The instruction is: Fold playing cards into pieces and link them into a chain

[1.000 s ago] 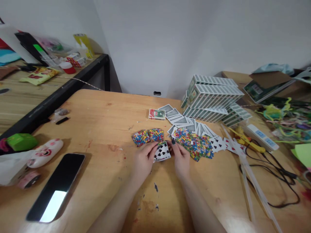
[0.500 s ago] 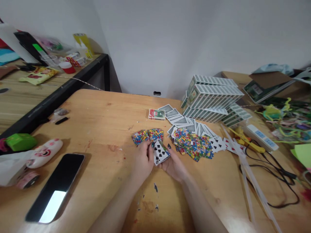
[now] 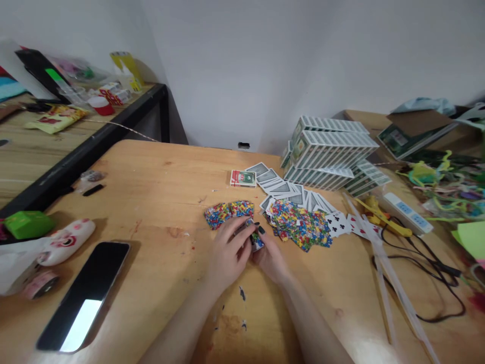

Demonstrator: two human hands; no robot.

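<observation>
Now your forearms reach forward from the near edge of the table (image 3: pixel 170 194) and your hands are together, both clamped on a small stack of playing cards (image 3: pixel 257 243): your left hand (image 3: pixel 229 250) arches palm-down over it with bent fingers, while your right hand (image 3: pixel 271 257) cups it from the right, thumb along the upper side. Half a second ago the spade face lay bare between your hands, but now your left fingers cover most of it, while the multicoloured pile (image 3: pixel 299 223) just beyond your right hand stays where it was.
</observation>
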